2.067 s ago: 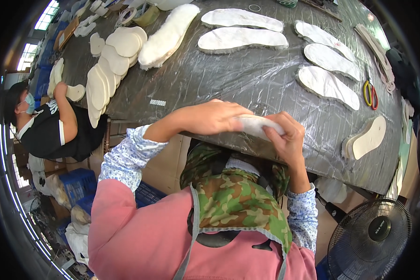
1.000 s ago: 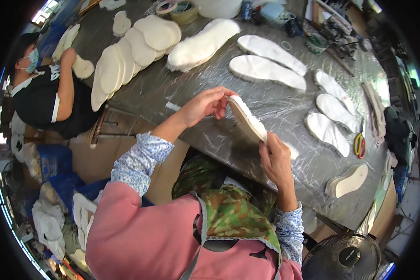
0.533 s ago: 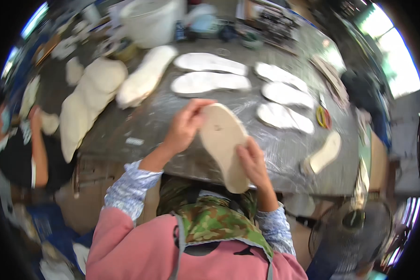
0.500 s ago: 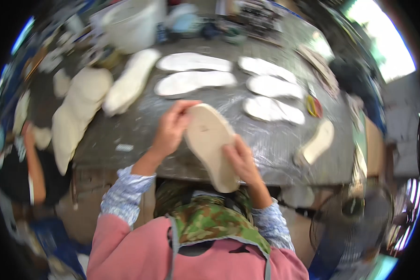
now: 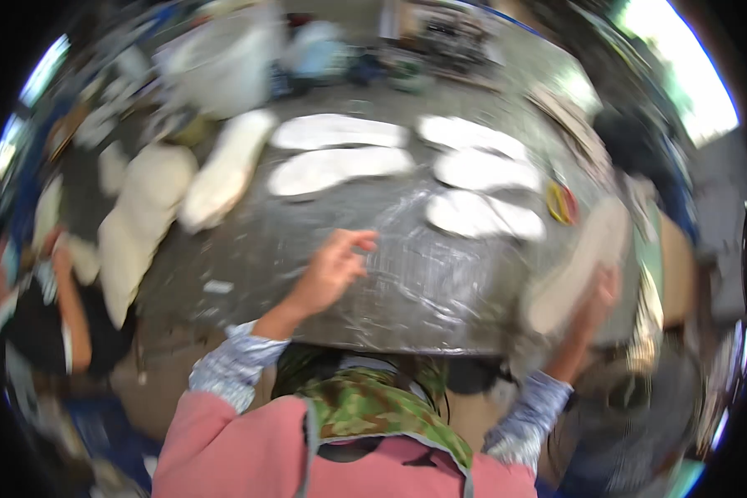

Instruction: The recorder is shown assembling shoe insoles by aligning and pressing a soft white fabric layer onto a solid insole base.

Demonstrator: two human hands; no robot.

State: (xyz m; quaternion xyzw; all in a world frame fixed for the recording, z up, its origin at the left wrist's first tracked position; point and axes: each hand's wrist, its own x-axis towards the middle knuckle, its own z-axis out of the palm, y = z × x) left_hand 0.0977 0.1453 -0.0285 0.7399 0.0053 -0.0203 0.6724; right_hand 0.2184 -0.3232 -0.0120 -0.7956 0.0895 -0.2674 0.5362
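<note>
- Nearest the person, the right hand gripped a pale insole past the near right corner of the desk; its fingers seemed wrapped around the insole's edge, though blur hid the exact grip.
- The left hand hovered over the near edge of the desk, fingers loosely spread and curled, holding nothing.
- As a judgement, the work looked partly done: the held insole was not yet laid down, while several others already lay flat.
- The bare plastic-covered patch at the near middle, just beyond the left hand, offered the widest open room.
- Toward the right edge lay a small yellow and red tool, too blurred to identify.
- Further in, five laid-out insoles lay in rows, close together.
- Along the left edge ran a stack of cream pieces, beside a co-worker's arm.
- At the far edge stood a white bucket among blurred clutter.
</note>
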